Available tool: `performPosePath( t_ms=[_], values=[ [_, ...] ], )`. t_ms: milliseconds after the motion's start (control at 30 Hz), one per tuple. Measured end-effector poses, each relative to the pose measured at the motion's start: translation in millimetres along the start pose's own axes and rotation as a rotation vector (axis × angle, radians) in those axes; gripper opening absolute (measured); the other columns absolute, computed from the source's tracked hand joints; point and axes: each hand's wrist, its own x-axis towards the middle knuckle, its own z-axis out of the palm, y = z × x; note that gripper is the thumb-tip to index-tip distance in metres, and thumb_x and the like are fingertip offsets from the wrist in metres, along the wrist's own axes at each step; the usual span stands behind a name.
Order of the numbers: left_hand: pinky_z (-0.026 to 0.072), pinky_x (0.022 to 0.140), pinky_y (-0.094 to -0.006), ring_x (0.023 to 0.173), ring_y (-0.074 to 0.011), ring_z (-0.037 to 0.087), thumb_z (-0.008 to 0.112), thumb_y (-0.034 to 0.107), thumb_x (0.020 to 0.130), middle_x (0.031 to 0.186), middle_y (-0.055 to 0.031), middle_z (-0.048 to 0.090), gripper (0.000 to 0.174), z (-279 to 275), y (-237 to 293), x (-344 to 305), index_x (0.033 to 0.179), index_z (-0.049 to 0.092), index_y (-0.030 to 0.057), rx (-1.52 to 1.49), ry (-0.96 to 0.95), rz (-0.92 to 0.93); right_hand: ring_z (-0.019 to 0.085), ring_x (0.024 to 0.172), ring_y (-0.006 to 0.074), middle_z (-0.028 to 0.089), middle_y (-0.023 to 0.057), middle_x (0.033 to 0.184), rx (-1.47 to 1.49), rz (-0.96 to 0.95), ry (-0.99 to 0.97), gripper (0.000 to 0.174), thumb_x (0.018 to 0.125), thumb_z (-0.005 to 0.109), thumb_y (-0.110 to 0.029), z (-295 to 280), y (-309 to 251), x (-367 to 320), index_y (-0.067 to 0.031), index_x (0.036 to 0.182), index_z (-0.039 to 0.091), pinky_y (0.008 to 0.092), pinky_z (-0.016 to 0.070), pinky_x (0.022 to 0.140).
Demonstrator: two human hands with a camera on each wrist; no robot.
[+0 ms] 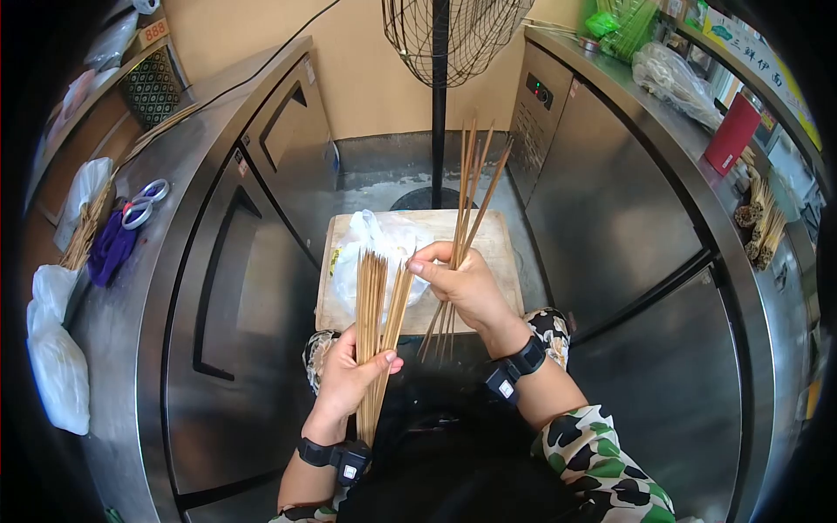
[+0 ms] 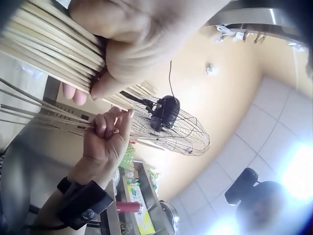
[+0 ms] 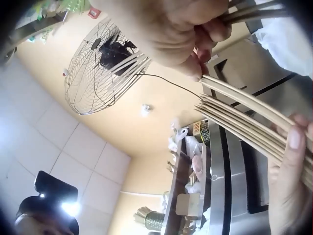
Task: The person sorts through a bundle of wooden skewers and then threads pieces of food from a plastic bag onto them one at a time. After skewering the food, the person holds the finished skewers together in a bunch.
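Note:
My left hand (image 1: 349, 376) grips a thick bundle of thin bamboo skewers (image 1: 370, 305), its thumb across the front. A few skewers at the bundle's right side fan slightly apart from the rest. With thumb and forefinger my right hand (image 1: 466, 283) pinches the tip of one of these. Several darker skewers (image 1: 475, 187) are also held in the right hand, slanting up past the knuckles, their other ends below the palm. In the right wrist view, the bundle's pointed tips (image 3: 208, 105) lie close to the right fingertips. Behind the hands, a white plastic bag (image 1: 370, 240) lies on a wooden board (image 1: 501, 261).
Steel counters with cabinet doors (image 1: 261, 288) flank both sides. A black standing fan (image 1: 440, 105) is ahead. Scissors (image 1: 146, 205) and a purple cloth (image 1: 113, 248) lie on the left counter. A red bottle (image 1: 732, 135) and bundled sticks (image 1: 765, 227) stand on the right.

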Motion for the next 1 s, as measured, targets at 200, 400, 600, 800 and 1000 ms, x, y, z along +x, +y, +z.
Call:
performPosePath(
  t_ms=[200,400,600,800,1000],
  values=[
    [0.0563,0.071,-0.0268,0.077,-0.0129,0.065,0.062,0.001,0.086,0.092,-0.0057,0.061,0.032,2.3,-2.6,-1.3,0.116,0.05,0.0002,-0.028,-0.026,0.02,0.035,0.048,-0.0001,0.052,-0.0062,0.066,0.108,0.046,-0.047,0.011,0.085,0.067,-0.011,-8.9,4.7,-4.9,-0.0032,0.091,0.063,0.0182,0.0232,0.042],
    [0.0564,0.071,-0.0271,0.077,-0.0129,0.065,0.061,0.0,0.086,0.089,-0.0042,0.059,0.026,6.5,1.2,-4.3,0.11,0.051,0.0,-0.035,-0.009,0.028,0.037,0.051,-0.0012,0.057,-0.0049,0.077,0.175,0.017,-0.065,0.013,0.084,0.066,-0.009,-6.5,3.8,-9.0,-0.004,0.095,0.062,0.0166,0.0257,0.043],
    [0.0564,0.071,-0.0271,0.076,-0.0124,0.064,0.061,-0.002,0.085,0.087,-0.0029,0.057,0.023,7.5,1.4,-4.8,0.106,0.052,0.0001,-0.011,-0.021,0.022,0.041,0.054,0.0006,0.06,-0.002,0.08,0.038,-0.069,-0.063,0.015,0.085,0.065,-0.008,-2.5,-8.4,-9.3,-0.0033,0.099,0.062,0.0167,0.029,0.046],
    [0.0563,0.07,-0.0274,0.074,-0.0131,0.063,0.063,-0.001,0.085,0.086,-0.0042,0.059,0.023,11.9,3.7,-4.5,0.105,0.052,0.0001,-0.024,-0.018,0.024,0.05,0.07,0.0049,0.062,0.0,0.082,-0.018,-0.094,0.025,0.016,0.084,0.068,-0.012,-5.5,-15.8,-13.8,-0.0015,0.095,0.062,0.0198,0.0379,0.063],
    [0.0548,0.071,-0.0285,0.076,-0.0137,0.063,0.06,-0.001,0.086,0.087,-0.0048,0.059,0.025,5.2,-4.9,-1.3,0.109,0.05,-0.0002,-0.046,-0.032,0.062,0.056,0.079,0.0063,0.061,0.0,0.082,0.036,-0.036,0.022,0.011,0.084,0.067,-0.011,-11.5,-12.7,-22.2,-0.0017,0.086,0.06,0.0209,0.0443,0.073]
  ],
)
